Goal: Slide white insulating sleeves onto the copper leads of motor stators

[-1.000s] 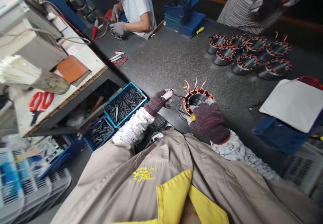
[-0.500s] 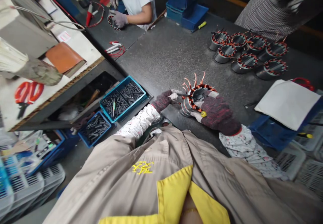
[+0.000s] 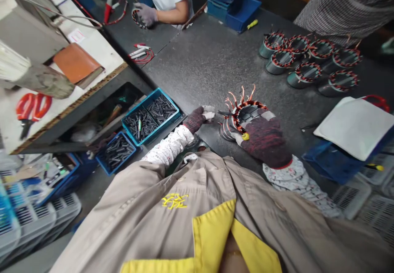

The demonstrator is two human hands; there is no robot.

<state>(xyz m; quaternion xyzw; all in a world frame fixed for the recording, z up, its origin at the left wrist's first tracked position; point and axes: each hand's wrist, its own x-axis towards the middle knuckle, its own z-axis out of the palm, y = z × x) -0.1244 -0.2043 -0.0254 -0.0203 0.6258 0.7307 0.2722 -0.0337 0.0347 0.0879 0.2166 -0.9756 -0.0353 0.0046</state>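
Observation:
My right hand (image 3: 264, 138), in a dark knitted glove, grips a motor stator (image 3: 243, 116) with copper windings and loose wire ends; the stator is tilted on the dark table (image 3: 209, 67). My left hand (image 3: 198, 117), also gloved, pinches a thin dark tool (image 3: 226, 113) whose tip points into the stator's windings. Both hands are at the table's near edge, just in front of my beige jacket.
Several wound stators (image 3: 308, 59) stand at the far right. A white pad (image 3: 353, 125) lies on a blue bin at right. Teal trays of dark sleeves (image 3: 150, 117) sit below left. A seated person's gloved hands (image 3: 144, 12) work at the far left; another person stands at top right.
The stator has been tipped toward me onto its side under my right hand, and my left hand with the tool stays at its rim. The view shifted slightly downward.

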